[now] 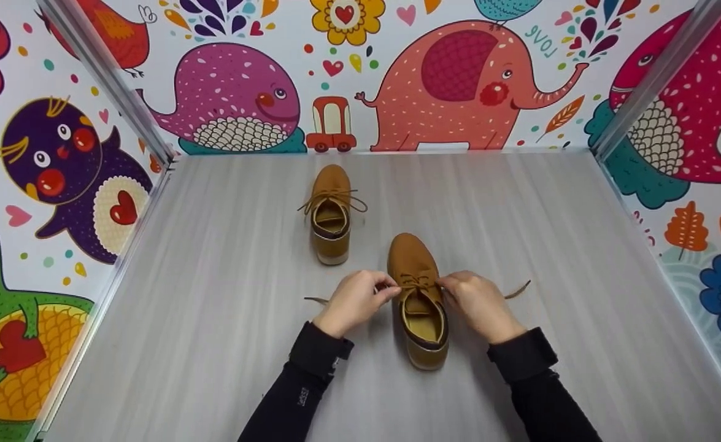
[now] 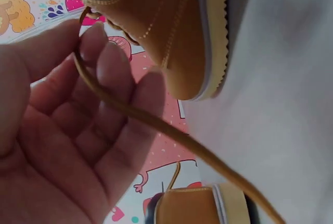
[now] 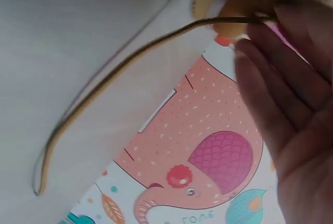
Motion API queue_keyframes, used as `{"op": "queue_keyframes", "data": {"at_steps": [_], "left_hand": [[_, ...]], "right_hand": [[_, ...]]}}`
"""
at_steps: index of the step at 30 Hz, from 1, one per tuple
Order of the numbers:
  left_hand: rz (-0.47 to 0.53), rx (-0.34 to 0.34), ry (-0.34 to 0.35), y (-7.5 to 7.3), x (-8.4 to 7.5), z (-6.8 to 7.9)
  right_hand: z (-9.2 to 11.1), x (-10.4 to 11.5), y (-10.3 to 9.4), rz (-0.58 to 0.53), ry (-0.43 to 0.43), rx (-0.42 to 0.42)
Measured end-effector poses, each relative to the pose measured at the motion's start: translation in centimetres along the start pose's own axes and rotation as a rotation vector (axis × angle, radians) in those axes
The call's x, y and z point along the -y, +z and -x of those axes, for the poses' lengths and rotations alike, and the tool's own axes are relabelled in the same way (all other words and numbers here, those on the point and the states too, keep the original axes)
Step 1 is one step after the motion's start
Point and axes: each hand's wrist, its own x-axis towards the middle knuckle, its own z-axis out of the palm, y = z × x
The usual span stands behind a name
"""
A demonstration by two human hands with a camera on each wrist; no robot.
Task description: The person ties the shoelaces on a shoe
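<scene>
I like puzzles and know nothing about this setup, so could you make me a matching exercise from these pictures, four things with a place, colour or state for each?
1. Near shoe's lace
2. Far shoe
3. Sleeves
4. Elephant

A. Black
B. Standing on the grey surface
C. Printed on the wall
D. Pinched by left hand and right hand

Pairs: 1-D, 2-B, 3-A, 4-C

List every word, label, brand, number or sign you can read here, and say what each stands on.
"LOVE", printed mirror-reversed: on the back wall, above the trunk of the elephant.
Pale marks, perhaps lettering, on the left sleeve: too small to read.
Near shoe and far shoe: no readable text.
</scene>
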Motion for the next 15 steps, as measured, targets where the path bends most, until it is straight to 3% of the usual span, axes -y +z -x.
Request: {"op": "queue_keyframes", "data": {"at_steps": [4, 9, 15], "left_hand": [[-0.015, -0.017, 0.029, -0.22, -0.22, 0.05], [-0.016, -0.032, 0.057, -0.35, -0.20, 0.18], [-0.032, -0.027, 0.051, -0.33, -0.28, 0.18]], "right_hand": [[0.04, -0.06, -0.05, -0.003, -0.003, -0.051], [0.37, -0.12, -0.04, -0.085, 0.006, -0.001], [0.54, -0.16, 0.46, 0.008, -0.018, -0.058]]}}
